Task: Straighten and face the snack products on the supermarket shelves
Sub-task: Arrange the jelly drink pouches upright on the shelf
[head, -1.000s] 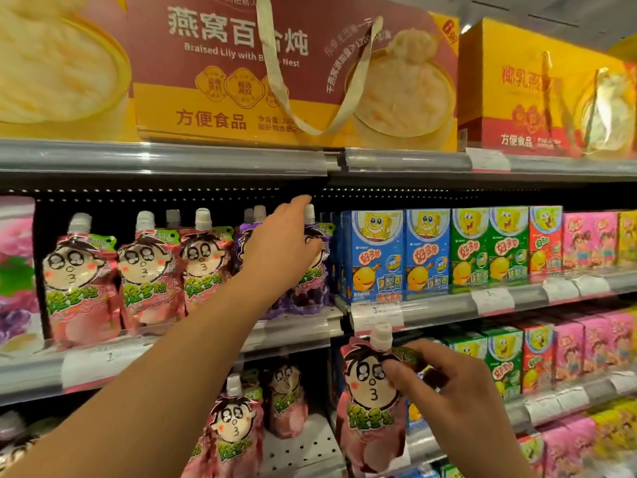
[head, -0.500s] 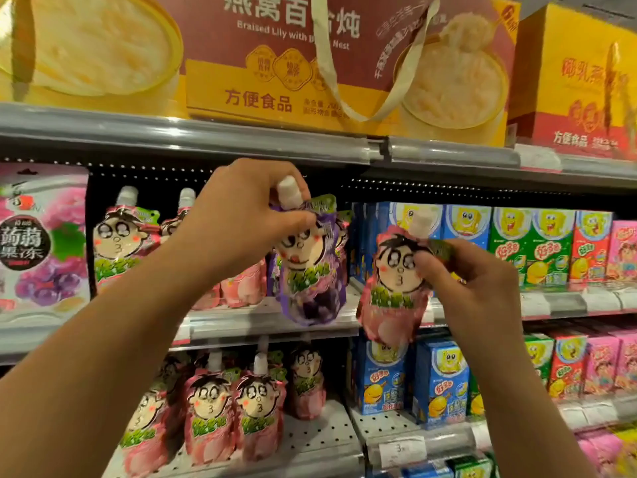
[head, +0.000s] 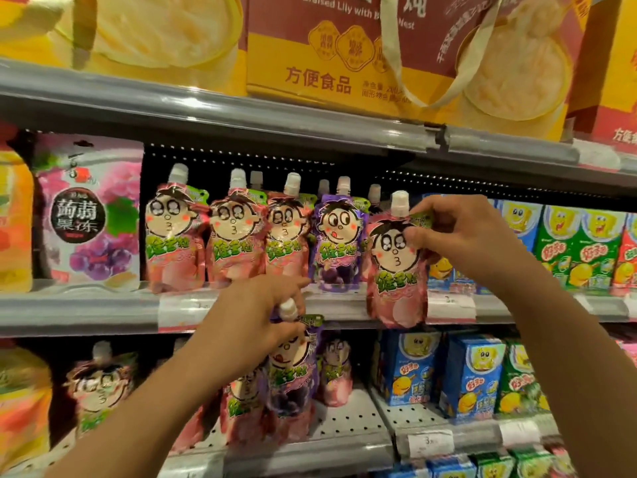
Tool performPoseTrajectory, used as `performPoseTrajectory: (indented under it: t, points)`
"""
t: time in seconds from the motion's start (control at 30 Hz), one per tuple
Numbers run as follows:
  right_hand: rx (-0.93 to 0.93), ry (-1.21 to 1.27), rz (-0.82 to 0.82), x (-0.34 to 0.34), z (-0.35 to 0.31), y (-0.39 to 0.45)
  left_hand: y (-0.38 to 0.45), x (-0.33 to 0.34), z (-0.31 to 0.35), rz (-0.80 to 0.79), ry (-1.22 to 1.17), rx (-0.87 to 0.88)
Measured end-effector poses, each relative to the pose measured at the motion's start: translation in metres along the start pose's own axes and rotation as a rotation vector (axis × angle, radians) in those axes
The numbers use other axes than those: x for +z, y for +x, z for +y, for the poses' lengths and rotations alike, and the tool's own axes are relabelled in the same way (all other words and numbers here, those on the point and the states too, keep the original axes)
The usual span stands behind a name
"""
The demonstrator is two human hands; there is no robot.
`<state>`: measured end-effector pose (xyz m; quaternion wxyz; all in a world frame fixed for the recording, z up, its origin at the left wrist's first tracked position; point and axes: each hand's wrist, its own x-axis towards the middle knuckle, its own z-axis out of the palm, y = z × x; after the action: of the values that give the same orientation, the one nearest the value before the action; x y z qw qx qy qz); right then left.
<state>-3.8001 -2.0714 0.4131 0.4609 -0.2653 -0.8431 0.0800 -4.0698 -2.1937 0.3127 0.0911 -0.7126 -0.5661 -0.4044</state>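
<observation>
Pink pouch (head: 396,267) pinched by right hand (head: 462,236), purple pouch (head: 293,370) gripped by left hand (head: 262,315); both probably unplaced beside shelf rail (head: 103,308).

On the middle shelf (head: 103,308) stand three pink pouches (head: 172,236) and one purple pouch (head: 336,243) in front. The two hands (head: 255,319) hold one pouch each.

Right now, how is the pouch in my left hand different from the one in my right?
The left hand grips a purple pouch by its neck, down in front of the lower shelf. The right hand pinches a pink pouch at its top corner, up at the middle shelf's edge, beside the row there. Both have white caps and a cartoon face turned outward.
</observation>
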Motion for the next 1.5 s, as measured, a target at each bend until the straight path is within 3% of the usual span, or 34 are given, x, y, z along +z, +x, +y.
performPoseTrajectory:
  t: [0.23, 0.43, 0.73, 1.0, 1.23, 1.5]
  points:
    - [0.144, -0.006, -0.027, -0.020, 0.006, 0.008, -0.002, 0.003, -0.005, 0.013, 0.078, 0.041]
    - [0.091, -0.078, 0.068, -0.027, 0.009, 0.016, 0.002, 0.003, -0.007, 0.019, 0.104, 0.031]
    - [-0.036, -0.389, 0.173, -0.015, 0.007, 0.026, -0.001, 0.004, -0.006, 0.053, 0.043, 0.051]
    - [0.107, -0.238, 0.013, -0.006, 0.012, 0.035, -0.002, 0.009, -0.012, 0.067, 0.018, 0.095]
    - [-0.024, -0.348, 0.066, 0.001, 0.009, 0.040, -0.001, 0.010, -0.014, 0.077, 0.002, 0.103]
    - [-0.076, -0.295, 0.073, 0.012, 0.008, 0.040, -0.001, 0.014, -0.017, 0.085, 0.015, 0.107]
